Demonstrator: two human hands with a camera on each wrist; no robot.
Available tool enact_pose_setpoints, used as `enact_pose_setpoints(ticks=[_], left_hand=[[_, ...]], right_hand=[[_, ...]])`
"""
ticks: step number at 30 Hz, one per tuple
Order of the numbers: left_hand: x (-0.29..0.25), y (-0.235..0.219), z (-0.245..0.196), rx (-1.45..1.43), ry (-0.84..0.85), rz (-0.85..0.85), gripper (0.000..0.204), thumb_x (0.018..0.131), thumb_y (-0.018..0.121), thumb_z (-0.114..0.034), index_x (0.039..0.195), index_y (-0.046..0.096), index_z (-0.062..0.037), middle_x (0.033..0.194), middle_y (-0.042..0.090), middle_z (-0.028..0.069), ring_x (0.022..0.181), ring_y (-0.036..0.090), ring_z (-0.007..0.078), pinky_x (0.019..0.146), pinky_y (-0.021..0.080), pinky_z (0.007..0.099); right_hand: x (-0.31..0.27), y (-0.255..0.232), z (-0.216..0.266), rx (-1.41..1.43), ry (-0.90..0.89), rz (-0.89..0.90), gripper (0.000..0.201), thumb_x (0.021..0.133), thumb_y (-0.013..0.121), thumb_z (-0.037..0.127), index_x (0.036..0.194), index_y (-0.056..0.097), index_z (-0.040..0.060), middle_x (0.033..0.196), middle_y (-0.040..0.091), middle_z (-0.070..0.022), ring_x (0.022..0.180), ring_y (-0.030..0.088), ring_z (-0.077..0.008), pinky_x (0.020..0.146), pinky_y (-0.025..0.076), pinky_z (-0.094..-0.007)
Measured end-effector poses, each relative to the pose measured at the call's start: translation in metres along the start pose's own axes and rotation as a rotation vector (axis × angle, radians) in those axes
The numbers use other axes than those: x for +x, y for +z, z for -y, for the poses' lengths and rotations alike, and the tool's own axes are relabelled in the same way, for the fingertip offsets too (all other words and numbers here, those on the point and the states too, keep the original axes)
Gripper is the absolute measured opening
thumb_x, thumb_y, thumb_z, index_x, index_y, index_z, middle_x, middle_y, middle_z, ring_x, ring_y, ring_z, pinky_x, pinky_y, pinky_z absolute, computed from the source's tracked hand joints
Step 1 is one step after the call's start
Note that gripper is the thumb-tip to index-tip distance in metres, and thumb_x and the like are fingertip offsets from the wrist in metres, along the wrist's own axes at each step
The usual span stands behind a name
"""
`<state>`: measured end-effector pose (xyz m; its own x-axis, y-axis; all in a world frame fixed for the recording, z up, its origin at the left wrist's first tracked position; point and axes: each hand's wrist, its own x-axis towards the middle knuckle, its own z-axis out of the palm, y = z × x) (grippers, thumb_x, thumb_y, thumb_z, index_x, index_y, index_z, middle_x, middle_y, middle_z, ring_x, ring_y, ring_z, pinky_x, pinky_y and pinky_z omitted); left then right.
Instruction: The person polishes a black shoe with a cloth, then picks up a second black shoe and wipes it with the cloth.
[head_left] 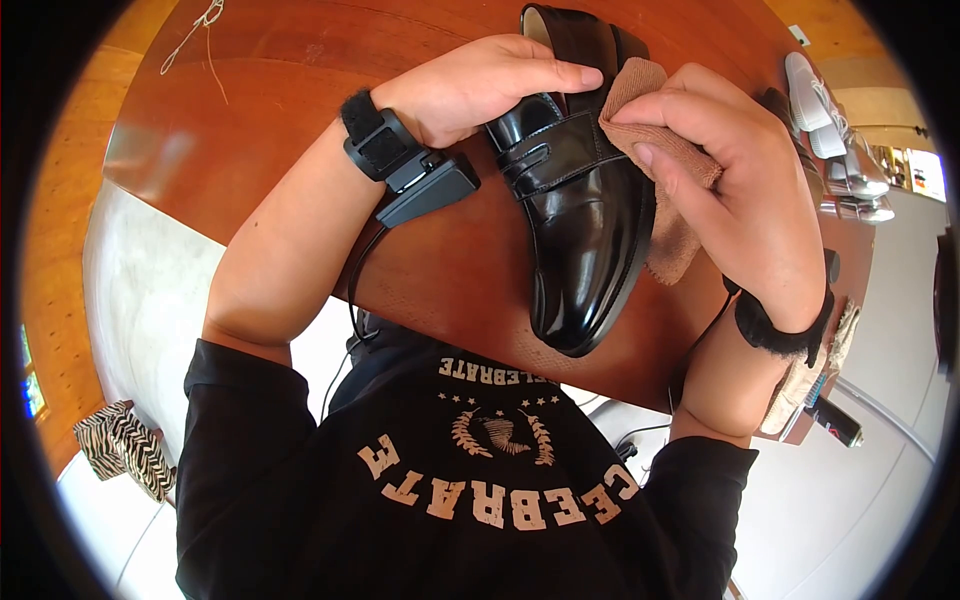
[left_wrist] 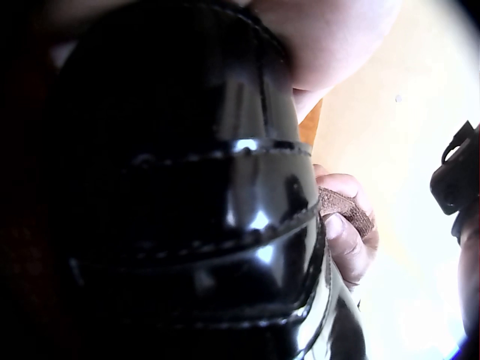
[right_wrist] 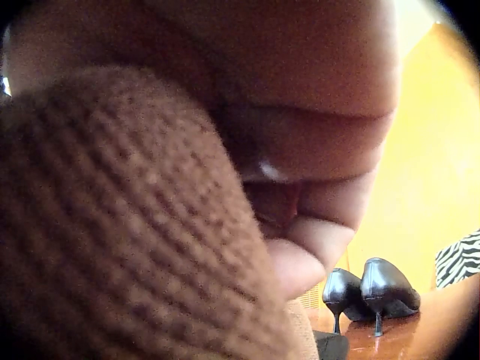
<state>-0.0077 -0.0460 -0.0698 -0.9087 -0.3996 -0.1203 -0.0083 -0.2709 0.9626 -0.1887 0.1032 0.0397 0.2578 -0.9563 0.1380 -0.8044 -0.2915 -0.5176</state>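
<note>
A glossy black loafer with a strap across its top is tilted over the table, toe toward the person. My left hand grips it near the opening, thumb laid across the top and the other fingers hidden behind the shoe. Between thumb and curled fingers my right hand holds a brown ribbed cloth, its folded edge right at the loafer's side by the strap. In the left wrist view the loafer fills most of the picture, with the cloth beside it. Close up, the cloth bunches under the right palm.
White sneakers and shiny heeled shoes stand along the table's right side. A dark can or tube lies at the right front corner. Thin string lies at the far left of the brown table. A zebra-print item is at lower left.
</note>
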Motion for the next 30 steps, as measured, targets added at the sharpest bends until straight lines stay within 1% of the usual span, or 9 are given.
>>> enact_pose_setpoints(ticks=[4, 7, 10, 13, 16, 19, 25, 27, 30], left_hand=[[-0.0008, 0.0019, -0.0014, 0.005, 0.005, -0.003, 0.032, 0.100, 0.067, -0.034, 0.093, 0.073, -0.0034, 0.081, 0.070, -0.0013, 0.070, 0.061, 0.0047, 0.063, 0.046, 0.0232], [-0.0024, 0.0080, -0.0057, 0.001, 0.000, -0.020, 0.034, 0.097, 0.070, -0.036, 0.079, 0.073, -0.0083, 0.071, 0.063, -0.0066, 0.066, 0.053, 0.0040, 0.063, 0.042, 0.0248], [-0.0027, 0.0092, -0.0065, 0.033, 0.002, -0.042, 0.033, 0.098, 0.069, -0.035, 0.079, 0.073, -0.0080, 0.072, 0.064, -0.0064, 0.066, 0.053, 0.0040, 0.064, 0.043, 0.0249], [0.0000, 0.0078, -0.0022, 0.017, 0.016, -0.027, 0.032, 0.100, 0.067, -0.034, 0.086, 0.073, -0.0057, 0.074, 0.066, -0.0040, 0.064, 0.057, 0.0036, 0.059, 0.044, 0.0227], [-0.0026, 0.0073, -0.0071, -0.001, 0.032, 0.012, 0.031, 0.100, 0.068, -0.034, 0.083, 0.070, -0.0076, 0.073, 0.064, -0.0049, 0.064, 0.056, 0.0033, 0.058, 0.043, 0.0226], [-0.0013, 0.0057, -0.0045, -0.001, 0.020, -0.007, 0.031, 0.099, 0.070, -0.035, 0.082, 0.068, -0.0090, 0.073, 0.063, -0.0054, 0.063, 0.055, 0.0032, 0.057, 0.043, 0.0225], [0.0000, 0.0055, -0.0017, 0.028, 0.002, -0.037, 0.031, 0.098, 0.070, -0.036, 0.086, 0.070, -0.0071, 0.075, 0.065, -0.0047, 0.065, 0.057, 0.0034, 0.057, 0.044, 0.0226], [-0.0014, 0.0040, -0.0034, 0.033, 0.003, -0.024, 0.031, 0.098, 0.070, -0.036, 0.087, 0.071, -0.0068, 0.075, 0.065, -0.0046, 0.065, 0.057, 0.0035, 0.058, 0.045, 0.0225], [-0.0014, 0.0032, -0.0035, 0.025, 0.001, -0.011, 0.032, 0.098, 0.070, -0.036, 0.087, 0.071, -0.0069, 0.075, 0.065, -0.0044, 0.065, 0.058, 0.0035, 0.058, 0.045, 0.0223]], right_hand=[[-0.0016, -0.0010, 0.0032, 0.043, 0.015, 0.003, 0.020, 0.085, 0.065, -0.003, 0.105, 0.070, -0.0010, 0.091, 0.061, -0.0099, 0.085, 0.061, -0.0246, 0.078, 0.048, -0.0307], [-0.0034, -0.0025, 0.0054, 0.075, 0.013, 0.021, 0.021, 0.085, 0.065, -0.004, 0.105, 0.070, -0.0008, 0.091, 0.060, -0.0096, 0.083, 0.061, -0.0236, 0.076, 0.048, -0.0302], [-0.0041, -0.0028, 0.0061, 0.103, 0.017, 0.042, 0.021, 0.085, 0.064, -0.004, 0.105, 0.070, -0.0006, 0.091, 0.060, -0.0096, 0.082, 0.061, -0.0237, 0.075, 0.048, -0.0301], [-0.0038, -0.0023, 0.0068, 0.107, 0.024, 0.043, 0.021, 0.085, 0.064, -0.004, 0.104, 0.070, -0.0006, 0.091, 0.060, -0.0095, 0.082, 0.061, -0.0238, 0.075, 0.048, -0.0303], [-0.0041, -0.0014, 0.0059, 0.113, 0.024, 0.039, 0.020, 0.085, 0.064, -0.004, 0.104, 0.069, -0.0007, 0.091, 0.060, -0.0093, 0.083, 0.061, -0.0238, 0.076, 0.048, -0.0304], [-0.0031, -0.0019, 0.0044, 0.099, 0.038, 0.052, 0.020, 0.085, 0.064, -0.004, 0.104, 0.069, -0.0007, 0.091, 0.060, -0.0091, 0.084, 0.061, -0.0239, 0.077, 0.048, -0.0303], [-0.0035, -0.0033, 0.0042, 0.112, 0.021, 0.063, 0.020, 0.085, 0.064, -0.004, 0.104, 0.069, -0.0007, 0.092, 0.059, -0.0091, 0.083, 0.060, -0.0237, 0.076, 0.048, -0.0302], [-0.0046, -0.0036, 0.0057, 0.128, 0.048, 0.071, 0.021, 0.085, 0.064, -0.004, 0.104, 0.069, -0.0008, 0.091, 0.059, -0.0091, 0.083, 0.060, -0.0236, 0.075, 0.047, -0.0303], [-0.0046, -0.0039, 0.0054, 0.132, 0.022, 0.065, 0.021, 0.085, 0.063, -0.005, 0.104, 0.069, -0.0009, 0.091, 0.059, -0.0092, 0.082, 0.060, -0.0233, 0.074, 0.047, -0.0304]])
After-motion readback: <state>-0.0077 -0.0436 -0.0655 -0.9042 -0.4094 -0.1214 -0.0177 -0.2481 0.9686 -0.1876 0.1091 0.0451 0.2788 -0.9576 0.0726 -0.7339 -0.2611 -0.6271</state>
